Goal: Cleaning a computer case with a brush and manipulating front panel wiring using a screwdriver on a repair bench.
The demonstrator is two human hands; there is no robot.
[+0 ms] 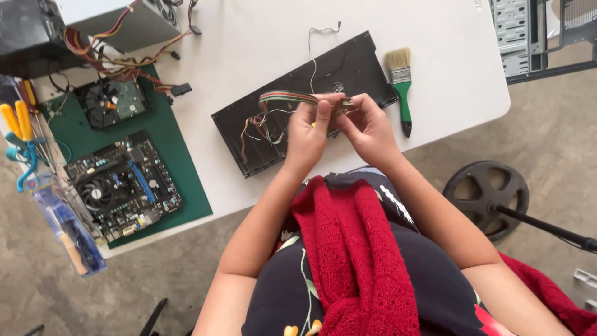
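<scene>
Red knit scarf (pixel 360 261) closest up, draped over a dark floral top, both forearms reaching out from there to the white table (pixel 435 50). Left hand (pixel 308 134) and right hand (pixel 367 127) meeting right above the black panel (pixel 348 68), fingers of both pinched shut on a small connector (pixel 341 104) at the end of a striped ribbon cable (pixel 286 97). Left thumb and forefinger clamped on the cable side, right fingertips gripping the plug end, held just above the panel rather than resting on it. Cable curving back left and down into a tangle of thin coloured wires (pixel 261 127) lying on the panel's inner face. One thin wire (pixel 320 37) trailing up past the panel's top edge onto bare table.

Off to the right of the panel, just beside it: paintbrush (pixel 401 87) with green handle, bristles pointing away. Left side: green mat (pixel 168 143) holding a motherboard (pixel 121 186) and, further back, a hard drive (pixel 115 102). Power supply (pixel 124 22) at the back corner with a messy wire bundle spilling toward the mat. Yellow-handled tools (pixel 17 118) and a clear blue box (pixel 68 233) at the far left edge. Black round stand base (pixel 485 196) down on the floor to the right.
</scene>
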